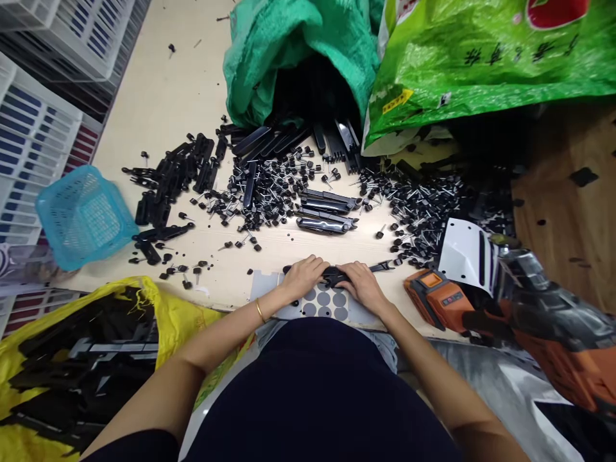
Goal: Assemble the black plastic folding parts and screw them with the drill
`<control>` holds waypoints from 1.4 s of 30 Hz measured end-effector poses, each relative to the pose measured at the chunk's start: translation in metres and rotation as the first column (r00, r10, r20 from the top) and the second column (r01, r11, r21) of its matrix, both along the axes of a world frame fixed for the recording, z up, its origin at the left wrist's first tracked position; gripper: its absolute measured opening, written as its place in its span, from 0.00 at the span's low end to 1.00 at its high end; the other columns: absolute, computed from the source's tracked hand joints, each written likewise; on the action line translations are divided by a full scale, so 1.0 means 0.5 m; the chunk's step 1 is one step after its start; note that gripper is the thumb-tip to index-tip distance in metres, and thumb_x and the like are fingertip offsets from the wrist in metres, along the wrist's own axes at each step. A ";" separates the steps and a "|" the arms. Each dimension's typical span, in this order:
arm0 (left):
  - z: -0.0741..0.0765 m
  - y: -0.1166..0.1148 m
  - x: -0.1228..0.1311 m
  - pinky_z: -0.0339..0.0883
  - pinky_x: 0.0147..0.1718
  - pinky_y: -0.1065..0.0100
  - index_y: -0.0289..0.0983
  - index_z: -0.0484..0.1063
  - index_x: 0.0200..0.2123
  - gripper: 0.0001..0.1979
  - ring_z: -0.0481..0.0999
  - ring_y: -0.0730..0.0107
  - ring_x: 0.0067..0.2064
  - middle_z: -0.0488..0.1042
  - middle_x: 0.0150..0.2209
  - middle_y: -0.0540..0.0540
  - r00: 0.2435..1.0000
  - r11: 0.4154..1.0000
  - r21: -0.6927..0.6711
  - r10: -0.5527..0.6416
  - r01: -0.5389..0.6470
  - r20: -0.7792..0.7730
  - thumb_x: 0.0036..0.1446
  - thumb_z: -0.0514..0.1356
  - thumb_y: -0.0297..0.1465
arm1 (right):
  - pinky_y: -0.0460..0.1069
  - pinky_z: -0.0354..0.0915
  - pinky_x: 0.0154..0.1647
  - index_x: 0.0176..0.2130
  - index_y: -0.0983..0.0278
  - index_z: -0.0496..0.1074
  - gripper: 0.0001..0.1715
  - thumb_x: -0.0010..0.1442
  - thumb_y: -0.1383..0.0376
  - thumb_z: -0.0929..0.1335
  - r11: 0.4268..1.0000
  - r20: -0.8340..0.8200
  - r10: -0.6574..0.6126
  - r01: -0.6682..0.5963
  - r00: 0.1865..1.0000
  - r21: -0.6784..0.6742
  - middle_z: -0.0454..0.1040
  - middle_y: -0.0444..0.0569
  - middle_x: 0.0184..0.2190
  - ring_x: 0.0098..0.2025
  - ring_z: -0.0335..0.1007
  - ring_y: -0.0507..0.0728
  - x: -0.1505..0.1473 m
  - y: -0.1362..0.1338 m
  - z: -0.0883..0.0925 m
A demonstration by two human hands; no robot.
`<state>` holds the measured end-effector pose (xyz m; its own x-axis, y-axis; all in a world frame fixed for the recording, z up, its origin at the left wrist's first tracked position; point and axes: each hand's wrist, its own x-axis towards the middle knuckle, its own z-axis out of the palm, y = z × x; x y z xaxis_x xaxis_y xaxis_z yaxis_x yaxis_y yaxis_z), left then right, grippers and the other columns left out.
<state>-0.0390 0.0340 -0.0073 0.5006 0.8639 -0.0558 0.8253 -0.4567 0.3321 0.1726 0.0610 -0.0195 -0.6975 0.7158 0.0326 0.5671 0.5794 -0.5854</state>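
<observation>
L hand & R hand hold one black part, prob. unfinished, at far edge of dotted sheet; beyond sheet, a few similar pcs look done, many loose pins prob. unused.

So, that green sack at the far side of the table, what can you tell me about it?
The green sack looks like woven plastic, crumpled and creased. It seems to lie slumped on the pale tabletop, its wide mouth facing the person, the edge apparently folded back. Its inside is dark. Long, shiny black pieces lie in and just below the opening, some out on the table. On its right it meets a bright green printed bag. The picture's top edge cuts off the rest.
</observation>
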 end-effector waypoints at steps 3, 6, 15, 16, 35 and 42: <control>0.000 0.002 0.000 0.66 0.37 0.66 0.36 0.66 0.44 0.12 0.69 0.63 0.43 0.71 0.38 0.47 1.000 1.000 -0.009 -0.009 0.009 0.001 0.57 0.60 0.28 | 0.55 0.63 0.42 0.51 0.65 0.68 0.21 0.62 0.57 0.64 1.000 -0.009 -0.001 0.001 1.000 -0.007 0.75 0.54 0.40 0.41 0.68 0.61 0.002 0.005 0.003; 0.002 0.007 -0.003 0.66 0.37 0.66 0.36 0.66 0.44 0.12 0.69 0.63 0.44 0.71 0.39 0.46 1.000 1.000 -0.017 -0.019 0.019 -0.014 0.57 0.60 0.28 | 0.55 0.63 0.43 0.50 0.65 0.68 0.21 0.62 0.57 0.64 1.000 -0.014 -0.016 0.016 1.000 -0.012 0.75 0.55 0.40 0.41 0.68 0.61 -0.004 0.001 0.001; 0.002 0.071 0.012 0.68 0.38 0.64 0.36 0.65 0.46 0.14 0.71 0.62 0.45 0.72 0.41 0.44 0.993 0.993 -0.001 -0.121 0.121 -0.009 0.57 0.60 0.29 | 0.52 0.66 0.41 0.45 0.63 0.70 0.15 0.60 0.61 0.64 0.920 -0.068 -0.325 0.298 0.943 -0.255 0.76 0.51 0.38 0.38 0.71 0.57 0.023 0.071 0.034; 0.002 0.076 0.019 0.68 0.40 0.63 0.36 0.65 0.47 0.14 0.71 0.61 0.45 0.72 0.42 0.43 0.992 0.992 -0.002 -0.129 0.129 -0.013 0.56 0.60 0.29 | 0.52 0.66 0.40 0.44 0.64 0.71 0.14 0.60 0.62 0.63 0.885 -0.060 -0.429 0.406 0.901 -0.226 0.76 0.52 0.37 0.36 0.71 0.57 0.036 0.105 0.040; 0.072 0.117 -0.153 0.67 0.40 0.66 0.34 0.72 0.38 0.10 0.72 0.69 0.36 0.74 0.36 0.44 0.699 0.751 0.047 0.586 -0.658 0.410 0.59 0.52 0.24 | 0.57 0.54 0.47 0.41 0.71 0.68 0.12 0.54 0.70 0.66 0.519 -0.009 -0.843 0.818 0.538 0.248 0.70 0.62 0.38 0.44 0.61 0.61 0.078 0.382 0.084; 0.065 0.121 -0.168 0.65 0.38 0.69 0.36 0.73 0.37 0.10 0.71 0.71 0.32 0.73 0.34 0.47 0.694 0.776 -0.039 0.584 -0.630 0.421 0.56 0.53 0.23 | 0.52 0.64 0.37 0.37 0.64 0.64 0.14 0.50 0.62 0.68 0.558 -0.205 -0.816 0.829 0.541 -0.034 0.70 0.50 0.32 0.31 0.66 0.55 0.081 0.224 0.067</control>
<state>-0.1229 0.0947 0.0250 -0.1770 0.9761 0.1260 0.7442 0.0490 0.6661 0.2129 0.1732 0.0139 0.2211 0.9635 0.1506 0.7042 -0.0509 -0.7081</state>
